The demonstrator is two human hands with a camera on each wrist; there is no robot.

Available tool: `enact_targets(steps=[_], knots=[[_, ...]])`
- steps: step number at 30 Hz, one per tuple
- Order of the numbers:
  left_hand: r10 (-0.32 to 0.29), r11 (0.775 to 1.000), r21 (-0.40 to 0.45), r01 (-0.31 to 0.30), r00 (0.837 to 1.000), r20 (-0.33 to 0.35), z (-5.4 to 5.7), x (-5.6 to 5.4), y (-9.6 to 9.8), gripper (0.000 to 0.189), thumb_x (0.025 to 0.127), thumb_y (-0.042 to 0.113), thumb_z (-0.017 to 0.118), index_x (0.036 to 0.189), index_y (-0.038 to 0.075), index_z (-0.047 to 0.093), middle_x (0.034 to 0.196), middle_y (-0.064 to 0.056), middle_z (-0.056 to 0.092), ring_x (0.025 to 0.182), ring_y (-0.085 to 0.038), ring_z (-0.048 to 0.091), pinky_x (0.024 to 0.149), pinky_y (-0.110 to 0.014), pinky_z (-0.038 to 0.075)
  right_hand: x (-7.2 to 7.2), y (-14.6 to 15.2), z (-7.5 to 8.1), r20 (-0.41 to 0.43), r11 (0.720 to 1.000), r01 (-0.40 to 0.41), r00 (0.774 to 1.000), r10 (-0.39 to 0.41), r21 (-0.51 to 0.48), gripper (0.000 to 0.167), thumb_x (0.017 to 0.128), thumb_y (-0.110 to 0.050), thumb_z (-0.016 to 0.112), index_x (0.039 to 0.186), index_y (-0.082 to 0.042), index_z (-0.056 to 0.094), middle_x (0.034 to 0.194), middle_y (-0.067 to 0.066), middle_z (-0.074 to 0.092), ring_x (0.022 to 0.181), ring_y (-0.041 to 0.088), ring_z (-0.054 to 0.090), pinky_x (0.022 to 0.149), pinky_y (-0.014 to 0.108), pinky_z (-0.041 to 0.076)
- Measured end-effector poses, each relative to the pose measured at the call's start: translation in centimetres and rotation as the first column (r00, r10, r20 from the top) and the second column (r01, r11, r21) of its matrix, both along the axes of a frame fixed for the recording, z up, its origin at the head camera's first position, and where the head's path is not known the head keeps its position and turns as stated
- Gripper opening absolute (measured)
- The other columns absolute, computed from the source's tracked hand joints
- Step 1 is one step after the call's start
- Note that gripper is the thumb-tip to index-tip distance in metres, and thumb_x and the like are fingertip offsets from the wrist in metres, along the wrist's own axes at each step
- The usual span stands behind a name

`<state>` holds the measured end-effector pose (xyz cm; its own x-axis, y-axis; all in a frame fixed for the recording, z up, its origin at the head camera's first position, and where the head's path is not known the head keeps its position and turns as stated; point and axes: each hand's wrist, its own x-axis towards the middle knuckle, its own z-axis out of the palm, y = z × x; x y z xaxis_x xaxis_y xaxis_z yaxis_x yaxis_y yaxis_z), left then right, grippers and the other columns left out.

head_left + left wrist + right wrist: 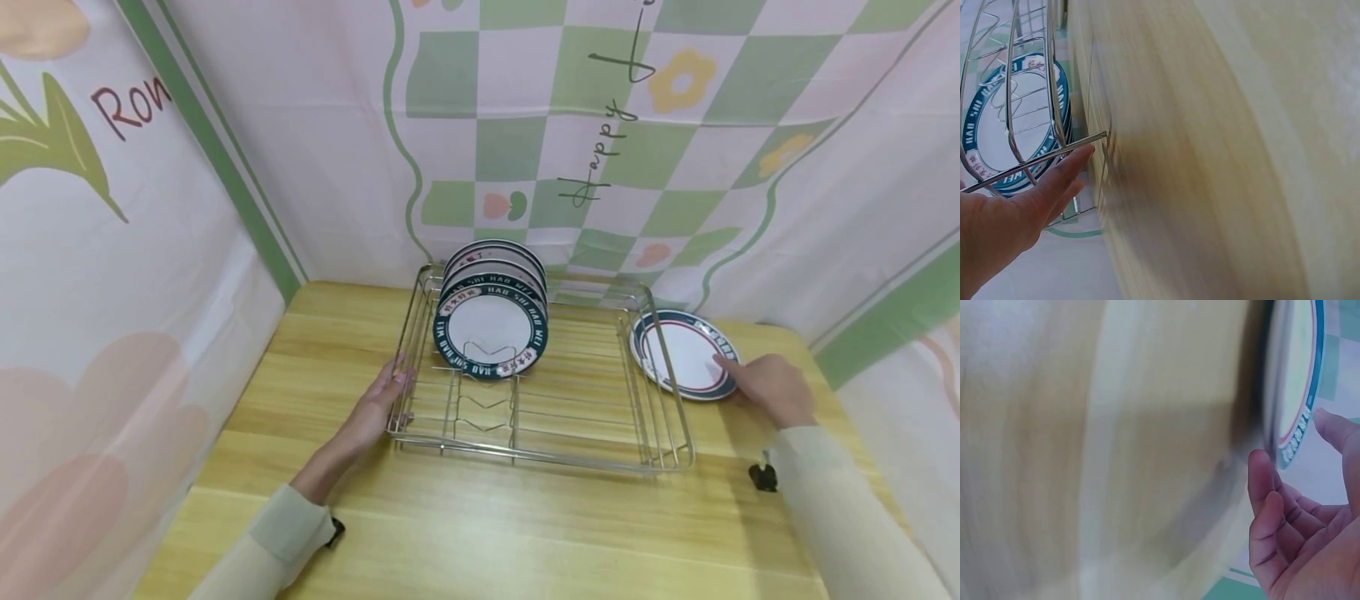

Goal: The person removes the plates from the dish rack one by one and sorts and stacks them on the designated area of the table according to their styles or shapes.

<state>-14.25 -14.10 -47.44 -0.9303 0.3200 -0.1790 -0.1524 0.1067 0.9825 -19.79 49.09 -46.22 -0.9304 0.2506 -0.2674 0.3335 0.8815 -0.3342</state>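
Note:
A wire dish rack [577,457] stands on the wooden table. Several white plates [491,325] with dark green lettered rims lean upright in a row toward its left end. My left hand [375,404] touches the rack's left side; in the left wrist view its fingers [1063,181] lie nearly straight along the wire. Just beyond the rack's right end is another green-rimmed plate [684,354]. My right hand [772,387] pinches its right edge, thumb above and fingers below. The right wrist view shows this plate [1297,375] edge-on; whether a second lies beneath is unclear.
A printed cloth [525,150] with green checks hangs right behind the rack, and more cloth flanks the table [480,517] on both sides. Small black objects show at the left sleeve [285,533] and right sleeve [810,467].

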Motion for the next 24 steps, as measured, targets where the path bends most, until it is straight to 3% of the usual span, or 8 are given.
enact_targets(steps=[3,6,10,12,13,17,21,24], knots=[[0.005,1.000,0.003,-0.005,1.000,-0.001,0.1,0.0,0.0,0.060,0.118,0.033,0.021,0.172,0.017,0.001,0.174,-0.023,0.019,0.159,-0.044,0.024,0.115,-0.064,0.044,0.0,0.1,0.9,-0.037,0.999,-0.028,0.999,0.029,0.020,0.084,0.100,-0.076,0.046,0.086,0.001,0.074,0.078,0.012,0.074,0.069,0.026,0.064,0.058,0.034,0.045],[0.008,1.000,0.005,-0.008,1.000,0.000,0.2,0.1,0.1,0.060,0.118,0.033,0.022,0.172,0.017,0.001,0.174,-0.023,0.019,0.159,-0.043,0.024,0.115,-0.064,0.044,-0.2,0.0,1.9,-0.084,0.996,-0.055,0.995,0.060,0.064,0.083,0.100,-0.074,0.048,0.083,0.005,0.067,0.077,0.018,0.070,0.065,0.029,0.061,0.054,0.036,0.045],[0.013,1.000,0.001,-0.013,1.000,-0.002,0.2,0.2,0.1,0.060,0.118,0.033,0.022,0.172,0.016,0.001,0.173,-0.024,0.020,0.158,-0.045,0.024,0.115,-0.064,0.045,-0.5,-0.6,3.7,-0.133,0.992,-0.072,0.987,0.085,0.100,0.093,0.099,-0.076,0.047,0.107,0.015,0.063,0.109,0.042,0.066,0.083,0.052,0.066,0.054,0.045,0.053],[0.013,1.000,-0.003,-0.013,1.000,-0.004,0.1,0.2,0.1,0.060,0.118,0.032,0.021,0.172,0.016,0.001,0.173,-0.024,0.020,0.158,-0.045,0.024,0.114,-0.064,0.045,-0.6,-1.2,4.9,-0.148,0.992,-0.077,0.985,0.092,0.103,0.097,0.099,-0.078,0.046,0.127,0.015,0.059,0.132,0.045,0.056,0.102,0.061,0.062,0.058,0.051,0.055],[0.014,1.000,-0.003,-0.014,1.000,-0.005,0.1,0.2,0.1,0.060,0.118,0.032,0.021,0.172,0.016,0.001,0.173,-0.024,0.021,0.158,-0.045,0.024,0.114,-0.064,0.045,-0.7,-1.6,5.5,-0.152,0.992,-0.076,0.984,0.091,0.105,0.099,0.099,-0.078,0.046,0.131,0.014,0.057,0.135,0.045,0.055,0.107,0.064,0.060,0.060,0.054,0.055],[0.004,1.000,0.002,-0.004,1.000,-0.006,0.1,0.1,0.0,0.060,0.118,0.031,0.021,0.172,0.016,0.000,0.174,-0.024,0.019,0.159,-0.045,0.023,0.115,-0.064,0.045,-1.1,-3.4,7.8,-0.198,0.987,-0.094,0.973,0.119,0.133,0.096,0.098,-0.079,0.048,0.132,0.011,0.059,0.132,0.042,0.060,0.107,0.061,0.062,0.058,0.049,0.053],[0.001,1.000,0.005,-0.001,1.000,-0.009,0.0,0.1,0.0,0.059,0.118,0.031,0.021,0.172,0.016,0.001,0.173,-0.024,0.019,0.158,-0.045,0.023,0.115,-0.064,0.045,-1.3,-6.3,10.2,-0.275,0.976,-0.151,0.943,0.190,0.156,0.091,0.098,-0.075,0.053,0.128,0.010,0.062,0.122,0.037,0.067,0.099,0.053,0.067,0.056,0.040,0.051],[0.006,1.000,0.001,-0.006,1.000,-0.014,0.0,0.0,0.0,0.059,0.118,0.031,0.021,0.172,0.016,0.002,0.173,-0.025,0.019,0.158,-0.045,0.024,0.114,-0.064,0.045,-1.3,-9.0,12.2,-0.311,0.965,-0.206,0.917,0.248,0.162,0.086,0.099,-0.072,0.057,0.127,0.009,0.063,0.118,0.035,0.070,0.096,0.050,0.070,0.061,0.044,0.054]])
